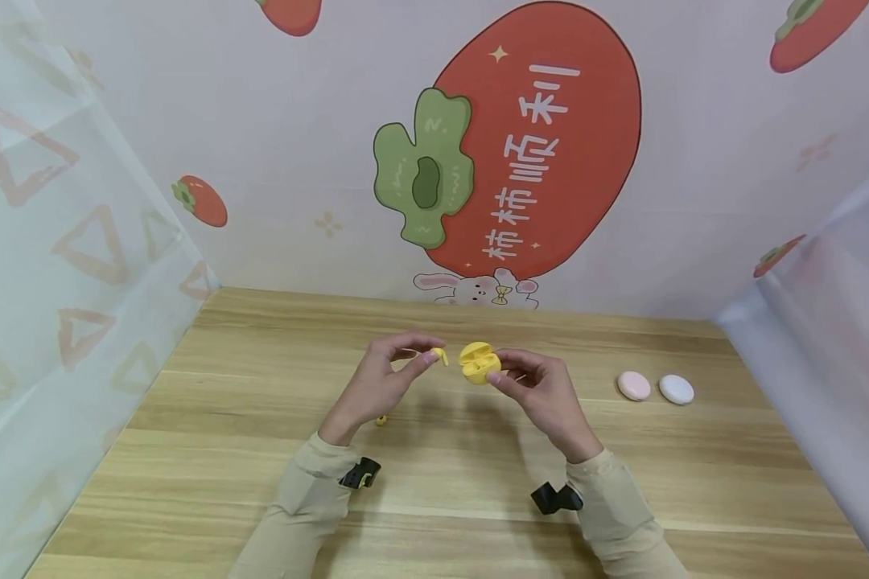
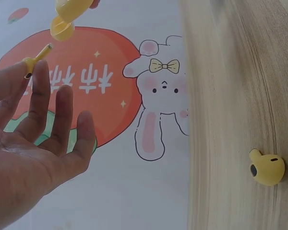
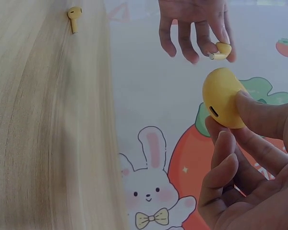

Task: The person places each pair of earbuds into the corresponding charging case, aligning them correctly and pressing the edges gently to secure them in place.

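Note:
Between thumb and fingers my left hand pinches a yellow earbud, its stem pointing toward the case. My right hand grips a round yellow charging case with its lid up, held above the table. A small gap separates the earbud from the case. In the right wrist view the case shows its outer shell and a dark port slot; its inside is hidden there. A second yellow earbud lies on the table below my left hand, partly seen near the wrist in the head view.
On the wooden table at the right lie a pink round case and a white round case, both with lids down. A printed backdrop stands along the back edge, with fabric walls at both sides.

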Tool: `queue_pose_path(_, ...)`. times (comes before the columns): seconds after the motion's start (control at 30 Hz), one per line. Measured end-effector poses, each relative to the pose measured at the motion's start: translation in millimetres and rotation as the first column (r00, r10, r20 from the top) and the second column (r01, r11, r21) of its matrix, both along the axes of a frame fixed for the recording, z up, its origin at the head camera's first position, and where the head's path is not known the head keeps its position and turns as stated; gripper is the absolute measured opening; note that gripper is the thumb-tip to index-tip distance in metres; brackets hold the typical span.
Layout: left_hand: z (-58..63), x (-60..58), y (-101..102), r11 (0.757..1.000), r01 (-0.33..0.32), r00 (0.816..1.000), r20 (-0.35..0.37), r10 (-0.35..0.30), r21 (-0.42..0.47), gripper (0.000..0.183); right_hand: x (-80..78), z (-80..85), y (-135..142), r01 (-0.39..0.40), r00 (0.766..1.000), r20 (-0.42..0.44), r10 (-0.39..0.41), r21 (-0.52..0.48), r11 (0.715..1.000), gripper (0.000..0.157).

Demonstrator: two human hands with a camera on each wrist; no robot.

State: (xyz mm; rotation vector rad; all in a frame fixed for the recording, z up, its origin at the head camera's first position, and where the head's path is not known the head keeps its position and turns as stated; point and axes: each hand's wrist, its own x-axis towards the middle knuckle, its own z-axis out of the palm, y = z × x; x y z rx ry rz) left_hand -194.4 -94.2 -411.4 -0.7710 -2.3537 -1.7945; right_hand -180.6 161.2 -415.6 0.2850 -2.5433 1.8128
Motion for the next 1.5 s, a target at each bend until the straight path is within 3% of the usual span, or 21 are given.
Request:
queue_pose_path(0.3, 1.7, 1.4, 0.9, 0.999, -0.038, 0.998, 0.049, 0.037, 0.019, 0.018, 0.8, 1.4, 0.2, 0.001, 1.000, 0.003, -0.001, -0.015, 1.000, 0.030)
queue_pose_path(1.27, 4.6, 3.6, 0.9, 0.996, -0.090, 0.996, -0.012, 0.090, -0.026, 0.019, 0.9, 0.8, -0.9, -0.002, 1.000, -0.011, 0.001, -0.005, 1.000, 0.031)
queue_pose_path(1.5, 3.0, 2.5, 0.5, 0.998, -0.064, 0.997, -0.036, 0.064, -0.018, 0.019, 1.7, 1.9, -1.0, -0.002, 1.000, -0.007, 0.002, -0.005, 1.000, 0.032)
